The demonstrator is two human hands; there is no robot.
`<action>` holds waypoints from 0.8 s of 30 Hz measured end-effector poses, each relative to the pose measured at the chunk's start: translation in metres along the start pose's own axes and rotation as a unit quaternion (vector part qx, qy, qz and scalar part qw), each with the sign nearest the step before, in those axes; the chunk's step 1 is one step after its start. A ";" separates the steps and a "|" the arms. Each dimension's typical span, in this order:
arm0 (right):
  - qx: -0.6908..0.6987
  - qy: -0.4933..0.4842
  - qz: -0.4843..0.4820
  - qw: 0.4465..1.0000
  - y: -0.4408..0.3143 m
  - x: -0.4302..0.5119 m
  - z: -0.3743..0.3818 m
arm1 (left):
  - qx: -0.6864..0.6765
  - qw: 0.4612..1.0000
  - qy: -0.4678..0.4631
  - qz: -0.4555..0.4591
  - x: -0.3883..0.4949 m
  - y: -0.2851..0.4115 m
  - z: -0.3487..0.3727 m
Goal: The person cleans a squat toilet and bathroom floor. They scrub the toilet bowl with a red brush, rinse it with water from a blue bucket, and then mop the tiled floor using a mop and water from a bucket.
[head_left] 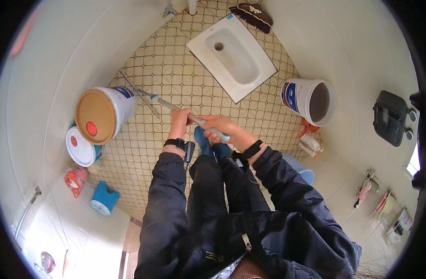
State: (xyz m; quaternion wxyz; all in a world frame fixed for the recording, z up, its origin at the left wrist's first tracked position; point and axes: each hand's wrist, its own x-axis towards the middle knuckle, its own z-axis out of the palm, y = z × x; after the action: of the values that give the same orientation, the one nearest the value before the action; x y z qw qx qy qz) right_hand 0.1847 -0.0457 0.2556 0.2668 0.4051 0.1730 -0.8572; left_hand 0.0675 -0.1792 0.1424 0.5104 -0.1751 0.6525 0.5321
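I hold a long-handled floor squeegee [167,104] across the tiled floor in front of my feet. My left hand [181,118] is closed around the metal part of its pole. My right hand [219,125] grips the pole near its light-blue end, with the fingers partly curled under it. The thin bar of the squeegee's head [151,106] lies on the tiles at the left, close to a large lidded bucket [124,101]. Beyond my hands a white squat toilet [230,55] is set in the floor.
A smaller white-lidded bucket [81,146], a red plastic bag [77,178] and a blue stool [105,197] line the left wall. An uncovered bucket [303,97] and bottles [309,143] stand right. A light-blue basin [303,171] sits behind my right arm. A broom [256,15] leans at the far corner.
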 end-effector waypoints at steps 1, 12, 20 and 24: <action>0.011 0.023 -0.007 1.000 -0.001 -0.007 -0.012 | -0.005 1.000 -0.020 0.004 0.008 -0.003 0.014; 0.114 0.186 -0.197 0.956 0.051 -0.124 -0.040 | 0.131 0.977 -0.170 0.013 -0.036 -0.017 0.177; 0.255 0.001 -0.218 0.942 0.034 -0.054 -0.049 | 0.326 0.937 -0.126 -0.012 0.035 0.012 0.121; 0.322 0.054 -0.213 0.921 0.065 -0.063 -0.062 | 0.337 0.931 -0.140 0.015 0.031 -0.016 0.139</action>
State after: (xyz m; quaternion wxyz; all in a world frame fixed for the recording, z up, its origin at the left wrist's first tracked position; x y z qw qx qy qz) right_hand 0.2939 -0.0456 0.2620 -0.0761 0.4681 -0.0158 -0.8803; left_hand 0.1338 -0.0539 0.1203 0.6178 0.0930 0.7177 0.3077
